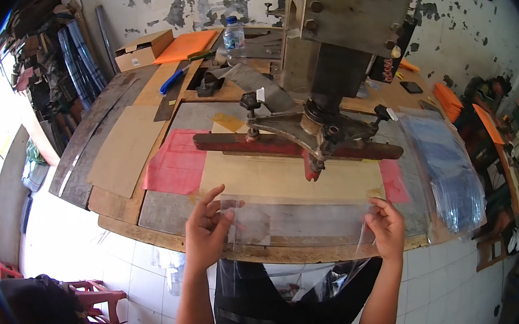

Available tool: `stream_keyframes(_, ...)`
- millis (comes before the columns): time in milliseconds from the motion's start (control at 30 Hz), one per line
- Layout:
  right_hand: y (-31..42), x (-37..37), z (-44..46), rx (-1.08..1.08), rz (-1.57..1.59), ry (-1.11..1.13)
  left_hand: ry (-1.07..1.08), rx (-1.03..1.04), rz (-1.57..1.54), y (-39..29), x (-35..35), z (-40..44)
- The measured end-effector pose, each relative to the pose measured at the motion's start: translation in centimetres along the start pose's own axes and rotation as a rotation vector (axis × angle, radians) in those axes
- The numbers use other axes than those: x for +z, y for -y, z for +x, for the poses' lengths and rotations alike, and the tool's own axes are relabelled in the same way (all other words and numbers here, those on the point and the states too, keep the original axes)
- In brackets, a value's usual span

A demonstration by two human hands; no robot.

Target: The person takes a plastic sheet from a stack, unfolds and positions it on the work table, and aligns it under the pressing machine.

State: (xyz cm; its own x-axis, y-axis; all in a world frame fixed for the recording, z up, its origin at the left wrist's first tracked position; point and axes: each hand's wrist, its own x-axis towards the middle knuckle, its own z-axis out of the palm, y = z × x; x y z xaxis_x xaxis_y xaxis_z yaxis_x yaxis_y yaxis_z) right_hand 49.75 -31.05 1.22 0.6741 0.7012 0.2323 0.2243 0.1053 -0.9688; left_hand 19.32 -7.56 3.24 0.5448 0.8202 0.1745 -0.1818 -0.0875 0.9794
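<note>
A clear plastic sheet [296,221] spans between my two hands at the front edge of the work table. My left hand [208,226] pinches its left end, and my right hand [385,225] grips the right end. The sheet's lower part hangs over the table edge above my lap. Just beyond it stands a press machine [324,115] with a long sealing bar [226,141] raised over a cream-coloured pad [274,179]. Pink cloth [172,161] shows under the pad on the left, with a smaller pink strip [394,180] on the right.
A stack of clear plastic sleeves [451,171] lies at the right. Cardboard [124,150] covers the table's left side. Farther back are a box [144,50], an orange sheet [186,46], a water bottle [233,36] and a blue-handled tool [173,81]. A red stool [101,302] stands lower left.
</note>
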Motion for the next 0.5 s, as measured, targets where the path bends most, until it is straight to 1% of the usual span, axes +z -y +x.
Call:
stream_keyframes(67, 0.2, 0.0, 0.0, -0.009, -0.036, 0.005, -0.001, -0.017, 0.015, -0.2, 0.2, 0.0)
stream_keyframes(133, 0.2, 0.0, -0.1, 0.026, -0.012, 0.046, -0.043, 0.002, -0.007, 0.0, 0.4, 0.1)
stream_keyframes(267, 2.0, -0.9, -0.8, 0.011, -0.051, 0.033, 0.049, 0.038, 0.025, 0.1, -0.4, -0.3)
stream_keyframes(300, 3.4, -1.2, -1.1, 0.008, -0.061, 0.021, 0.098, 0.035, -0.055, 1.0, -0.9, -0.3)
stream_keyframes(333, 5.6, -1.6, -1.8, -0.019, -0.080, 0.031, 0.109, 0.032, -0.066, 1.4, -1.4, -0.7)
stream_keyframes(400, 10.1, -2.2, -3.0, -0.046, -0.113, 0.028, 0.327, 0.013, -0.185, 1.4, -1.8, -1.3)
stream_keyframes(433, 12.7, -2.8, -3.4, -0.107, -0.276, 0.047, 0.401, 0.027, -0.112, 1.3, -1.8, -1.9)
stream_keyframes(467, 15.0, -3.3, -3.7, -0.167, -0.441, 0.066, 0.541, -0.030, -0.206, 0.5, -1.2, -2.7)
stream_keyframes(500, 17.2, -4.3, -3.9, -0.170, -0.457, 0.053, 0.681, -0.088, -0.299, 0.0, -0.3, -3.7)
